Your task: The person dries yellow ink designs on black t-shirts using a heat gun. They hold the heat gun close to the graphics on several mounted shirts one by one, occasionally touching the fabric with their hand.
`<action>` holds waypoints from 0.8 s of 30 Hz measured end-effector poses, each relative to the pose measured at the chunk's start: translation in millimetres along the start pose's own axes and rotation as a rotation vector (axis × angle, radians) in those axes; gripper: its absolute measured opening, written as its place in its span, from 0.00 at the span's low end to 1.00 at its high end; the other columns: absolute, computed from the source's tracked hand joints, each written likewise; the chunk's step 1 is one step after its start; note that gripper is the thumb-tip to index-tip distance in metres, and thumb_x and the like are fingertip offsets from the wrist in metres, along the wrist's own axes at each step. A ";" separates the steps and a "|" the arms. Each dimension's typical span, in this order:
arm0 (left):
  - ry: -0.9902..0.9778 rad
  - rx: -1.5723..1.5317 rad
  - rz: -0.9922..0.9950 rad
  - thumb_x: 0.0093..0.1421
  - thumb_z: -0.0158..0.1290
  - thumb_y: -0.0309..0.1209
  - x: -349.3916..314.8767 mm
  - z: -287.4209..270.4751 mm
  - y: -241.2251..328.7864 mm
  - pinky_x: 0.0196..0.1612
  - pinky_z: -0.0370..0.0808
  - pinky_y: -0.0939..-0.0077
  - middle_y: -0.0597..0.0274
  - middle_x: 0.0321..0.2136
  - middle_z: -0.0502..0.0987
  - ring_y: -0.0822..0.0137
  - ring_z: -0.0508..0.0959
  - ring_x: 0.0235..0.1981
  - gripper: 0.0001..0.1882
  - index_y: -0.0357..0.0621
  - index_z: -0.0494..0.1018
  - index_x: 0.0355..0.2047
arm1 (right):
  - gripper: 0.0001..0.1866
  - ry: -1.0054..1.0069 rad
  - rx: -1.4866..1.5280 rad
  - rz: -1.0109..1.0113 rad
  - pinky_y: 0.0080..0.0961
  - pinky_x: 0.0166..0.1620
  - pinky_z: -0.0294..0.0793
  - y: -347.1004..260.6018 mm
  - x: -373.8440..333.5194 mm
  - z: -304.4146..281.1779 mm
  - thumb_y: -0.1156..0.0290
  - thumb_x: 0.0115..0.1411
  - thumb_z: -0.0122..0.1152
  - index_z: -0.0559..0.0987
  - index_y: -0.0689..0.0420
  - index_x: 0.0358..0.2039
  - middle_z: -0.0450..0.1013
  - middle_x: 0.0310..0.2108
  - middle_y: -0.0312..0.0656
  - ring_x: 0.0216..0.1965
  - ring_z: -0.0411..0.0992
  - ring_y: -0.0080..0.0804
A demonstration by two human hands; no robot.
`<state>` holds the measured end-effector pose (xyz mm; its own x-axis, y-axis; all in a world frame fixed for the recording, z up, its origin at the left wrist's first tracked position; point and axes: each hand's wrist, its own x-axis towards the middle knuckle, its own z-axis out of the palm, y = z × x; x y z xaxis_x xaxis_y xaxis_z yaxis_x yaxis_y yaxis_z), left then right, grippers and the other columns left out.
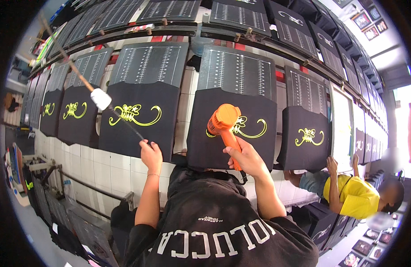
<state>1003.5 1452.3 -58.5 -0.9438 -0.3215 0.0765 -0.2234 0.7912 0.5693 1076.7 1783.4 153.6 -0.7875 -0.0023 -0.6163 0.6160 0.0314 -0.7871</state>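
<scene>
My right hand [250,158] is wrapped around the handle of an orange blower [225,118] held over the yellow print [254,129] on a black shirt [230,155] just ahead; my left hand [151,155], apart from it, grips a thin rod or cord with a white middle [101,99]. I judge this to be drying; the next move calls for steady, even passes. Beneath lie white tiles [85,164]; beyond the shirt, a ruled grey board [236,69]; farther right, a person in yellow [359,198] touches a pale frame [342,127].
</scene>
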 end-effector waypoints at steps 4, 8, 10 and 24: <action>0.092 0.111 0.081 0.64 0.51 0.33 -14.9 11.6 7.3 0.40 0.74 0.50 0.50 0.33 0.79 0.47 0.79 0.38 0.10 0.40 0.70 0.41 | 0.25 0.025 -0.013 -0.045 0.22 0.30 0.78 6.2 3.1 -2.9 0.65 0.68 0.58 0.68 0.63 0.61 0.71 0.30 0.36 0.25 0.73 0.20; 0.187 0.151 0.123 0.64 0.51 0.33 -18.2 19.7 7.0 0.38 0.74 0.53 0.56 0.32 0.78 0.51 0.78 0.37 0.08 0.42 0.72 0.38 | 0.24 0.013 -0.076 -0.023 0.22 0.30 0.78 1.5 3.5 -4.2 0.65 0.68 0.58 0.68 0.64 0.60 0.71 0.30 0.36 0.26 0.73 0.20; 0.208 0.152 0.119 0.65 0.51 0.34 -18.4 21.1 5.9 0.37 0.74 0.53 0.57 0.31 0.78 0.51 0.78 0.36 0.08 0.42 0.73 0.36 | 0.23 0.010 -0.070 -0.039 0.22 0.31 0.78 0.9 2.3 -3.1 0.65 0.68 0.58 0.69 0.64 0.58 0.71 0.31 0.36 0.26 0.73 0.20; 0.266 0.114 0.136 0.64 0.51 0.34 -16.3 18.5 4.4 0.35 0.74 0.54 0.59 0.30 0.77 0.52 0.78 0.34 0.07 0.44 0.72 0.34 | 0.22 -0.084 -0.117 -0.020 0.22 0.34 0.79 -3.9 10.6 4.4 0.66 0.69 0.55 0.68 0.65 0.58 0.75 0.43 0.42 0.28 0.73 0.20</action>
<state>1013.4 1470.7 -72.4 -0.8735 -0.3212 0.3659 -0.1392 0.8849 0.4446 1066.1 1778.9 150.1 -0.7919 -0.0871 -0.6044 0.5899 0.1470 -0.7940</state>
